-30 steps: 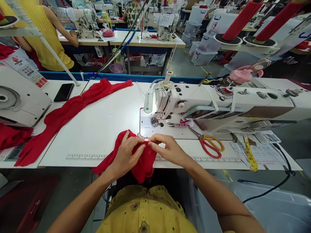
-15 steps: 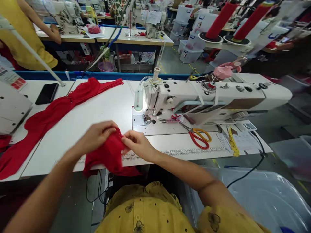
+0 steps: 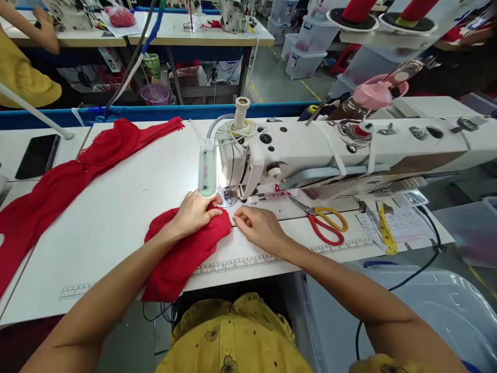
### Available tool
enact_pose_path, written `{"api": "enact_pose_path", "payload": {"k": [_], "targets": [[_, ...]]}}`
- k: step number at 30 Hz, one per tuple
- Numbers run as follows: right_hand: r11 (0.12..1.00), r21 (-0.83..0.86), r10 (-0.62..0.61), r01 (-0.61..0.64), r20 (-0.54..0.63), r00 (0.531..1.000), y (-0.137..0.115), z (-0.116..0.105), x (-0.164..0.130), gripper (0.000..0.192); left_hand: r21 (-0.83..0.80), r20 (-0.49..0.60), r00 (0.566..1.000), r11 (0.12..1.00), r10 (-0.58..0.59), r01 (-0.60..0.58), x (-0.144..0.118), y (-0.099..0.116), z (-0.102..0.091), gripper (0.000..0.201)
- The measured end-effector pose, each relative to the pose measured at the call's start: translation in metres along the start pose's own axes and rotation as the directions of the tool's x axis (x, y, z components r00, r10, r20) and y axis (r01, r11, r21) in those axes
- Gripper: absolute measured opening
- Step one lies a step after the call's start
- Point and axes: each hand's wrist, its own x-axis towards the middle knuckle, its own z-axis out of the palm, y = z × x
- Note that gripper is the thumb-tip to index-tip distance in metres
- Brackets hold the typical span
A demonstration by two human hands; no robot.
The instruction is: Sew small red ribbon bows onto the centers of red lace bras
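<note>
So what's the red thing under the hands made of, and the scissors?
The red piece looks like soft, matte knit or woven cloth: it folds, wrinkles and droops over the table edge. The scissors seem to have shiny metal blades and smooth, glossy handles, one red, one yellow, probably plastic.

The left hand (image 3: 194,211) covers the top edge of the small red cloth (image 3: 182,256), so the grip of its fingers there cannot be told, and the cloth's lower end hangs over the bench (image 3: 128,207) edge, out of sight. The needle and presser foot of the sewing machine (image 3: 310,150) sit in glare behind the lamp (image 3: 207,171), too small to make out. The long red fabric (image 3: 58,186) runs off the left edge, and the thread cones (image 3: 359,9) are cut off at the top.
</note>
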Motion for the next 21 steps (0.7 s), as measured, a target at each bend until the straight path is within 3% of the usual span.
{"api": "enact_pose_path", "payload": {"k": [1,3,6,10,14,17,21], "targets": [[0.984,-0.128,-0.133,0.123,-0.066,0.989,0.004,-0.002,0.003,0.017,-0.01,0.006,1.0,1.0,-0.015,0.015,0.001,0.0,-0.002,0.012],[0.903,-0.283,-0.357,0.325,-0.071,0.931,0.012,-0.002,0.009,0.027,-0.035,0.013,0.999,0.999,-0.033,0.034,0.004,-0.002,-0.005,0.012],[0.774,-0.415,-0.52,0.478,0.013,0.854,0.019,0.004,0.014,0.028,-0.039,0.0,0.999,0.998,-0.04,0.04,0.006,-0.005,-0.006,0.014],[0.714,-0.503,-0.55,0.487,0.027,0.835,0.021,0.011,0.012,0.025,0.123,-0.088,0.996,0.992,0.005,0.006,-0.007,0.01,-0.009,0.012],[0.698,-0.536,-0.556,0.475,0.013,0.831,0.018,0.013,0.009,0.019,0.246,-0.005,0.974,0.944,0.228,-0.219,-0.036,0.03,-0.003,0.029],[0.689,-0.557,-0.557,0.464,0.004,0.831,0.016,0.013,0.007,0.021,0.358,-0.009,0.95,0.888,0.313,-0.289,-0.055,0.027,0.013,0.036],[0.67,-0.574,-0.577,0.471,-0.005,0.816,0.018,0.016,0.006,0.027,0.441,-0.016,0.943,0.849,0.331,-0.291,-0.062,0.014,0.025,0.036]]}}
